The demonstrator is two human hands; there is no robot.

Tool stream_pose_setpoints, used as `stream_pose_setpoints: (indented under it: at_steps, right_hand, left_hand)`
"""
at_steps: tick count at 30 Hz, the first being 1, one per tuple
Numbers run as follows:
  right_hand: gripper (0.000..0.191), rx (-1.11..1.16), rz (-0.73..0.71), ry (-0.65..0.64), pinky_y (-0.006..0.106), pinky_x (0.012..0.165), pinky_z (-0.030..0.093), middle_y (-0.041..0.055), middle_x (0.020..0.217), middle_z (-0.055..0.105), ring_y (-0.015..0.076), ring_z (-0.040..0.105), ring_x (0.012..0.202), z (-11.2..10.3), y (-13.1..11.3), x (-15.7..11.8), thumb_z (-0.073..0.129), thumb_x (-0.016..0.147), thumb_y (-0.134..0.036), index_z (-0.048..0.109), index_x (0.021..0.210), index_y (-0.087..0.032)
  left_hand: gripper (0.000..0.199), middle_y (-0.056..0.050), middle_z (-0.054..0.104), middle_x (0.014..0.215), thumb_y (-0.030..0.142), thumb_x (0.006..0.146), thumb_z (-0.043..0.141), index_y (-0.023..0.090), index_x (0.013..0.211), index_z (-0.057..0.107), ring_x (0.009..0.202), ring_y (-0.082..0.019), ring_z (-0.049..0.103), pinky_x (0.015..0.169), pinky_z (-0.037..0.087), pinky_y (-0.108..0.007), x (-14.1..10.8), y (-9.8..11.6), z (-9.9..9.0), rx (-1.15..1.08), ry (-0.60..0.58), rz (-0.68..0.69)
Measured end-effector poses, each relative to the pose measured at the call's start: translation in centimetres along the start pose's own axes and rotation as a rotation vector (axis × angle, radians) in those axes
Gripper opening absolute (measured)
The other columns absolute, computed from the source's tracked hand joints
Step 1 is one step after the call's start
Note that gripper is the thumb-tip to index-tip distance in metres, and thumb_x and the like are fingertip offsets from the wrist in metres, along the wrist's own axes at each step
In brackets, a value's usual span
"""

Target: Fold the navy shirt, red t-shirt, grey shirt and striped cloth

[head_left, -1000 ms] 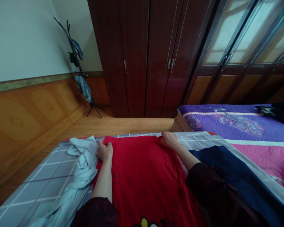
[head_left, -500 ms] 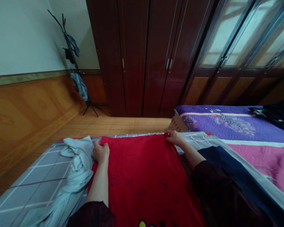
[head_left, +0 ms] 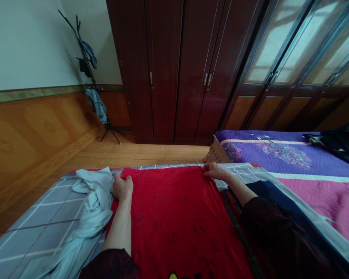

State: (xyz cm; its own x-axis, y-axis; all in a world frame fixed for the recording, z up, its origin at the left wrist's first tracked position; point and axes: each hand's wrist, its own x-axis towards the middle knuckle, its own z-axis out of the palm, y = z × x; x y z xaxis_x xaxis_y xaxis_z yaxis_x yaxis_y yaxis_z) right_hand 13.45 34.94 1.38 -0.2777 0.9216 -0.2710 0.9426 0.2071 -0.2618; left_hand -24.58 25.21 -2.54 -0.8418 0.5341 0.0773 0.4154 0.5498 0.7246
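Observation:
A red printed cloth garment (head_left: 171, 217) lies spread flat in front of me, with dark faint motifs and a bit of yellow at the bottom edge of the view. My left hand (head_left: 122, 186) is closed at its far left corner, thumb on top. At the far right corner my right hand (head_left: 213, 171) pinches the cloth edge between thumb and fingers. Just left of my left hand lies a crumpled pale grey-blue garment (head_left: 94, 201). A dark blue cloth (head_left: 269, 190) lies to the right, partly behind my right sleeve.
Everything rests on a grey checked bed sheet (head_left: 43, 217). A second bed with a purple and pink cover (head_left: 264, 151) stands right, dark clothing (head_left: 340, 141) on it. A dark red wardrobe (head_left: 163, 77) stands beyond, with a coat stand (head_left: 88, 69) at left.
Both hands keep their places at the far corners of the red cloth. My right forearm has shifted slightly rightward, and the view has moved a little.

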Motion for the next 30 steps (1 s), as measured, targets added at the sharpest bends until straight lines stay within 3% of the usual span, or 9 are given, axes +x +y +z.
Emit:
stream_pose_setpoints:
  at_steps: [6, 12, 15, 19, 26, 30]
  right_hand:
    - [0.025, -0.11, 0.062, 0.023, 0.039, 0.081, 0.05, 0.0054, 0.107, 0.062, 0.019, 0.06, 0.094, -1.2, 0.3, 0.2, 0.058, 0.089, -0.036, 0.06, 0.104, -0.016]
    - [0.013, -0.042, 0.01, -0.107, 0.025, 0.065, 0.049, 0.0027, 0.073, 0.066, 0.0138, 0.063, 0.07, -3.0, 0.3, -0.3, 0.059, 0.082, -0.023, 0.065, 0.077, -0.014]
    - [0.014, 0.019, -0.02, -0.158, 0.02, 0.059, 0.047, 0.0019, 0.071, 0.068, 0.0119, 0.064, 0.065, -3.3, 0.1, -0.6, 0.052, 0.082, -0.017, 0.066, 0.081, -0.014]
    - [0.011, -0.018, -0.013, -0.175, 0.021, 0.06, 0.05, 0.0014, 0.072, 0.068, 0.012, 0.065, 0.065, -2.9, 0.0, -0.6, 0.055, 0.084, -0.017, 0.065, 0.083, -0.014]
    - [0.028, -0.32, 0.054, 0.03, 0.041, 0.084, 0.05, 0.0071, 0.113, 0.06, 0.0201, 0.06, 0.098, -2.6, -0.5, 0.3, 0.057, 0.09, -0.035, 0.058, 0.111, -0.016]
    - [0.031, -0.408, 0.052, 0.107, 0.043, 0.086, 0.049, 0.008, 0.116, 0.059, 0.0211, 0.059, 0.101, -2.7, -0.7, 0.2, 0.056, 0.09, -0.036, 0.057, 0.114, -0.016]
  left_hand:
    - [0.032, -0.011, 0.069, 0.108, 0.028, 0.081, 0.054, 0.021, 0.111, 0.064, 0.102, -0.03, 0.062, 0.088, 0.044, -0.039, 0.2, -0.1, -0.1, 0.007, -0.024, 0.007]
    - [0.031, -0.012, 0.069, 0.105, 0.031, 0.083, 0.053, 0.019, 0.109, 0.065, 0.101, -0.03, 0.062, 0.087, 0.045, -0.039, 0.4, -0.2, -0.1, 0.009, -0.03, 0.006]
    - [0.03, -0.012, 0.069, 0.105, 0.032, 0.083, 0.054, 0.019, 0.108, 0.064, 0.1, -0.03, 0.062, 0.086, 0.045, -0.039, 0.4, -0.2, -0.1, -0.004, -0.022, 0.008]
    - [0.029, -0.012, 0.07, 0.104, 0.029, 0.082, 0.054, 0.018, 0.107, 0.064, 0.099, -0.029, 0.063, 0.085, 0.046, -0.038, 0.5, -0.3, 0.0, -0.033, -0.008, 0.019]
    - [0.023, -0.008, 0.071, 0.094, 0.03, 0.082, 0.054, 0.019, 0.098, 0.065, 0.092, -0.026, 0.064, 0.081, 0.047, -0.034, 1.6, -1.4, 0.5, -0.139, 0.048, 0.012]
    - [0.027, -0.008, 0.069, 0.094, 0.027, 0.084, 0.047, 0.014, 0.104, 0.061, 0.085, -0.02, 0.065, 0.074, 0.05, -0.026, 2.8, -2.0, 0.9, -0.235, 0.106, -0.013]
